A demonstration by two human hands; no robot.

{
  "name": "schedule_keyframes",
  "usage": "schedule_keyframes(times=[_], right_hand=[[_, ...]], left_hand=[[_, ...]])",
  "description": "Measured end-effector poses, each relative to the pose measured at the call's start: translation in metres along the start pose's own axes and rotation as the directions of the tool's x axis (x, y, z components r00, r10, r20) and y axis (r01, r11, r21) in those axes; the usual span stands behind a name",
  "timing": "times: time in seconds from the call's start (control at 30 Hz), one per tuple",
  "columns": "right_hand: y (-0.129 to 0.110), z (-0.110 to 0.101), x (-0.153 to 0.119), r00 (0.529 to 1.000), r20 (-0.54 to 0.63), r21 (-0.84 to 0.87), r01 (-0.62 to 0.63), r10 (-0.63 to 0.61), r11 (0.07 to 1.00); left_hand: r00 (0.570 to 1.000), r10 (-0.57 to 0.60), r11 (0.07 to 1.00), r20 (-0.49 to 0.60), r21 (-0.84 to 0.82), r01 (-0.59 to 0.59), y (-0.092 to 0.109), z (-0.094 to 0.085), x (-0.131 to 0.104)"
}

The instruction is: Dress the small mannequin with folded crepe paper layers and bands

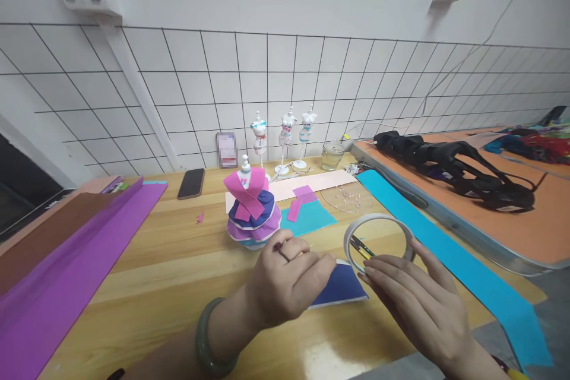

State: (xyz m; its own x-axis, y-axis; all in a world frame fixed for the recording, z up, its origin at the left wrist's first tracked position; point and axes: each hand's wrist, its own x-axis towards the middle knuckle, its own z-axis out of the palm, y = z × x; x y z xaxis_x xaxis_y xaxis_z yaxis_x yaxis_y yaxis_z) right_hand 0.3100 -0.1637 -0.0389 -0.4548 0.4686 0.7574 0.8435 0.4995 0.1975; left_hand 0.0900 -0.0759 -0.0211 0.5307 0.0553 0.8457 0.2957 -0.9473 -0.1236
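White, smooth ring [348, 243], probably a tape roll, tilted in the right hand [416, 303]: thumb at its right outer side, fingers along the lower edge. Left hand [291, 276] curled up tight, apart from the ring; cannot tell whether anything is pinched inside. Navy piece [341, 285], white-edged, on the wooden table [155, 285] between the hands. Dressed form [250, 202], pink strips crossed at its chest, just beyond the left hand.

Handling, judged: ring light and stiff, likely slick outside, tacky if a strip lifts; best held by the outer rim, thumb opposing fingers. Navy piece looks thin, soft, easily creased; take a corner. Form probably light and quick to tip; steady it low.

Writing: none legible. Pixelated screen or card [227, 149], upright well beyond the left hand, unreadable. No brand made out on the ring.
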Motion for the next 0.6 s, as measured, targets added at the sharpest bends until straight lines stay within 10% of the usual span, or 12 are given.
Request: schedule_keyframes(times=[0.23, 0.6], right_hand=[[0.0017, 0.0005, -0.0029, 1.000, 0.002, -0.043, -0.015, 0.015, 0.999], [0.0004, 0.0035, 0.0040, 0.998, -0.053, -0.028, -0.033, 0.031, 0.999]], left_hand=[[0.998, 0.023, 0.997, 0.052, 0.077, -0.027, 0.0013, 0.0002, 0.0005], [0.963, -0.267, 0.955, 0.048, -0.119, 0.271, 0.0030, 0.0013, 0.0041]])
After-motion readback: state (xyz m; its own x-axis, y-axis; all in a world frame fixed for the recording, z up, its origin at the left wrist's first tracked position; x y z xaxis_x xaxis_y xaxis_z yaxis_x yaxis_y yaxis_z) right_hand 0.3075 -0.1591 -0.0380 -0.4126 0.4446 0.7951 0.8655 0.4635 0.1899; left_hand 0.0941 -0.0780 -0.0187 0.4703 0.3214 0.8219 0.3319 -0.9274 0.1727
